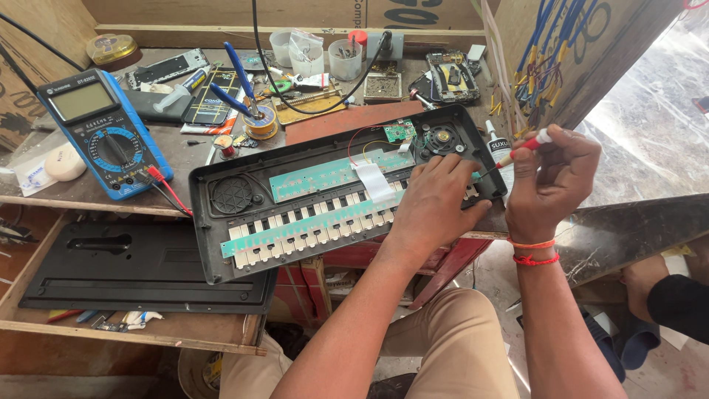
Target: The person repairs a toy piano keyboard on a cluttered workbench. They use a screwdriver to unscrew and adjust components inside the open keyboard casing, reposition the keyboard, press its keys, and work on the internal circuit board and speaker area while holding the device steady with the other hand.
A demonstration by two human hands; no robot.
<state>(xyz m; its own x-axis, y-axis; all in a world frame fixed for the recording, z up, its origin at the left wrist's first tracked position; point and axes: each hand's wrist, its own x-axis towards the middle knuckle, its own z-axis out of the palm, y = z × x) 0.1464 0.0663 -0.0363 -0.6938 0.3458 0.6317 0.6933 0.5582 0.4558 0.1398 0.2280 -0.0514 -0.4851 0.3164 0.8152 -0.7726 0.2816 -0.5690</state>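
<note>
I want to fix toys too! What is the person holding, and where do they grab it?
The right hand pinches a red-and-white screwdriver by its handle. The left hand holds nothing; it rests flat on the opened keyboard.

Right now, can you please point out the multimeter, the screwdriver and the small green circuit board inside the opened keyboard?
multimeter (103, 133): head view, on its blue body near the dial.
screwdriver (526, 145): head view, on its red and white handle, held in the right hand (550, 185).
small green circuit board (399, 131): head view, on the board's middle.
</note>
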